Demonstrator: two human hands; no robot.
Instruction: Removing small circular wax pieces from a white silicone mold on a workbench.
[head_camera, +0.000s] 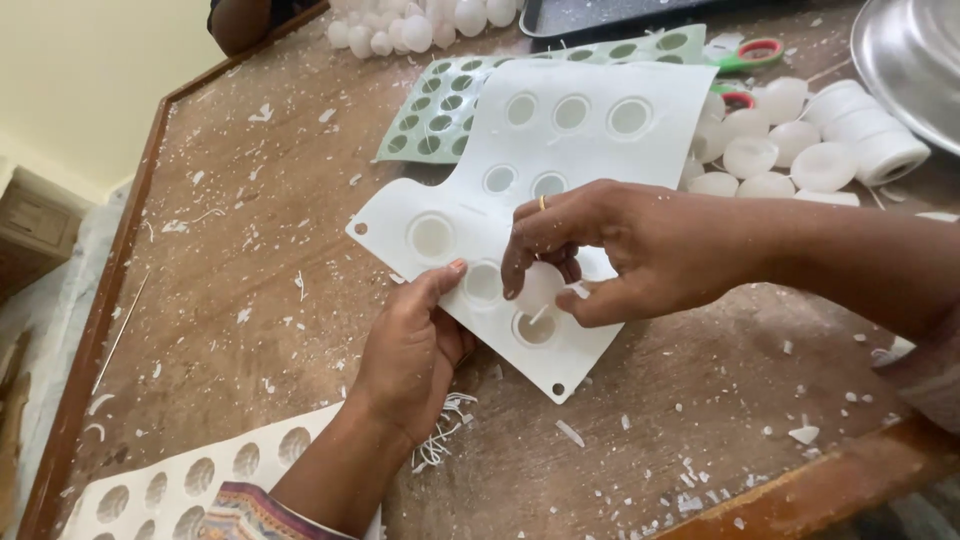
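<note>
A white flexible mould sheet (600, 140) with round cavities lies across the wooden table (250, 260), its near edge lifted. My left hand (412, 350) grips that near edge from below, thumb on top beside a cavity. My right hand (620, 250), a ring on one finger, pinches a round white wax piece (540, 285) by its wick at a cavity in the near row. Some cavities hold white wax; I cannot tell how many.
A green mould sheet (440, 110) lies behind the white one. Loose white wax pieces (780, 160) and a white thread spool (880, 150) sit at right, green-red scissors (750, 55) behind. Another white mould (150, 490) lies near left. A metal bowl (915, 60) stands far right. Wax flakes are scattered about.
</note>
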